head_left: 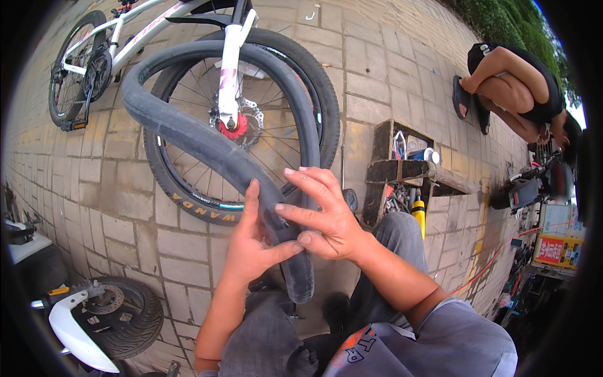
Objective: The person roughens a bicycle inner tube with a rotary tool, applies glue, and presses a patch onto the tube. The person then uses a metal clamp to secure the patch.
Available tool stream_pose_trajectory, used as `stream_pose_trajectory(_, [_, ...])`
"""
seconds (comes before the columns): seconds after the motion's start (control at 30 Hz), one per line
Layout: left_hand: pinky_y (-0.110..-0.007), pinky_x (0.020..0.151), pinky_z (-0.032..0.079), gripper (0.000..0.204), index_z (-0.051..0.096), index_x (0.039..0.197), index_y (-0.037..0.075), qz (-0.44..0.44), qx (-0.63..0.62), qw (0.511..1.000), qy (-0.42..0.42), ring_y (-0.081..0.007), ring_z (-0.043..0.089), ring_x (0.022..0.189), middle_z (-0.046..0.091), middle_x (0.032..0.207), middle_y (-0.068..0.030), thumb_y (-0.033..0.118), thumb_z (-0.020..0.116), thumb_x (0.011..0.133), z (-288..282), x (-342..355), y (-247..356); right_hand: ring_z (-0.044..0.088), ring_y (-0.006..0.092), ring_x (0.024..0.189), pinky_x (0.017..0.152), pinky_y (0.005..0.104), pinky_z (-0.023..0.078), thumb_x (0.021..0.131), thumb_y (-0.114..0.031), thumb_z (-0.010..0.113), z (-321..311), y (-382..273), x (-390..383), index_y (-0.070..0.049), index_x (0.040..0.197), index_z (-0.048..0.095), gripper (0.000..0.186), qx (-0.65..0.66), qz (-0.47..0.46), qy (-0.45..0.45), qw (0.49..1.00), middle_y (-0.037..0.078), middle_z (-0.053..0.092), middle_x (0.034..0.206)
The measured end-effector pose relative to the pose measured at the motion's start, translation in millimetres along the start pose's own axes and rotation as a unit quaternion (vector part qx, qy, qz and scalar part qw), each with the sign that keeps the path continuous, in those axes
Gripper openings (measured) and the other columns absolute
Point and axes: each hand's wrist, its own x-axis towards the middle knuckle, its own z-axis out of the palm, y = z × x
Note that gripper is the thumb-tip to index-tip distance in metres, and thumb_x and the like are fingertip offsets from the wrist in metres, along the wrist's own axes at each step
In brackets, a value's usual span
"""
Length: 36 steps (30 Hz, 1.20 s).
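A dark grey, inflated bicycle inner tube [195, 143] loops over the front wheel and comes toward me, its near bend hanging between my knees. My left hand [248, 251] cradles this near part, thumb across the top and forefinger pointing up along the side; its other fingers are mostly hidden under the tube. Opposite it, my right hand [330, 223] has its fingers spread, with forefinger and thumb touching the tube beside a darker spot [282, 231]. The two thumb tips nearly meet. The front wheel's tyre [164, 168] surrounds the spokes and a red-centred brake disc [233, 125].
A white bicycle [116, 38] stands at the far left. A wooden tool box [377, 173] with cans and tools is beside my right knee, next to a yellow cylinder [419, 213]. A motorbike wheel [122, 314] is at lower left. Another person [515, 81] squats at right.
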Motion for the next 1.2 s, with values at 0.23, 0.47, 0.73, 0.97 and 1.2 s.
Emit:
stream_pose_trajectory(0.23, [-0.039, 0.098, 0.047, 0.121, -0.001, 0.159, 0.020, 0.001, -0.001, 1.000, 0.003, -0.0235, 0.052, 0.120, 0.046, 0.135, -0.0105, 0.002, 0.083, 0.075, 1.2, 0.8, -0.1, 0.043, 0.0418, 0.127, 0.105, 0.0548, 0.034, 0.087, -0.031, 0.063, 4.7, 0.1, 0.6, -0.010, 0.114, 0.071, 0.036, 0.031, 0.005, -0.004, 1.000, 0.021, 0.046, 0.146])
stream_pose_trajectory(0.47, [-0.039, 0.098, 0.048, 0.121, -0.001, 0.159, 0.019, 0.013, -0.016, 1.000, 0.005, -0.0230, 0.052, 0.120, 0.047, 0.135, -0.0103, 0.000, 0.083, 0.075, -1.8, -0.3, -4.7, 0.042, 0.0410, 0.129, 0.106, 0.0538, 0.033, 0.086, -0.029, 0.063, 3.1, -1.3, -0.6, -0.007, 0.112, 0.072, 0.035, 0.046, 0.014, -0.010, 0.999, 0.022, 0.047, 0.144])
stream_pose_trajectory(0.73, [-0.039, 0.100, 0.046, 0.120, 0.001, 0.160, 0.020, 0.011, -0.019, 1.000, 0.001, -0.0227, 0.050, 0.123, 0.045, 0.136, -0.0088, -0.001, 0.083, 0.074, -2.0, -0.5, -2.0, 0.045, 0.0411, 0.125, 0.105, 0.0539, 0.035, 0.087, -0.029, 0.063, 1.8, 6.2, -10.0, -0.006, 0.113, 0.071, 0.036, 0.037, -0.005, 0.010, 0.999, 0.023, 0.050, 0.142])
stream_pose_trajectory(0.97, [-0.040, 0.102, 0.045, 0.118, 0.002, 0.159, 0.020, 0.024, -0.011, 1.000, -0.011, -0.0238, 0.048, 0.125, 0.044, 0.139, -0.0103, -0.003, 0.082, 0.075, -6.0, -0.3, -7.1, 0.045, 0.0398, 0.125, 0.102, 0.0573, 0.035, 0.085, -0.035, 0.064, -0.9, 3.9, -6.9, -0.009, 0.114, 0.071, 0.039, -0.002, -0.030, 0.006, 1.000, 0.020, 0.049, 0.143])
stream_pose_trajectory(1.2, [-0.041, 0.103, 0.045, 0.117, 0.003, 0.159, 0.021, 0.035, -0.013, 0.999, -0.032, -0.0255, 0.047, 0.130, 0.043, 0.143, -0.0121, -0.004, 0.080, 0.075, -6.2, 1.1, -6.5, 0.046, 0.0392, 0.124, 0.099, 0.0562, 0.036, 0.083, -0.033, 0.066, 0.3, -1.8, -2.9, -0.009, 0.111, 0.072, 0.037, 0.003, -0.041, -0.004, 0.999, 0.019, 0.051, 0.142])
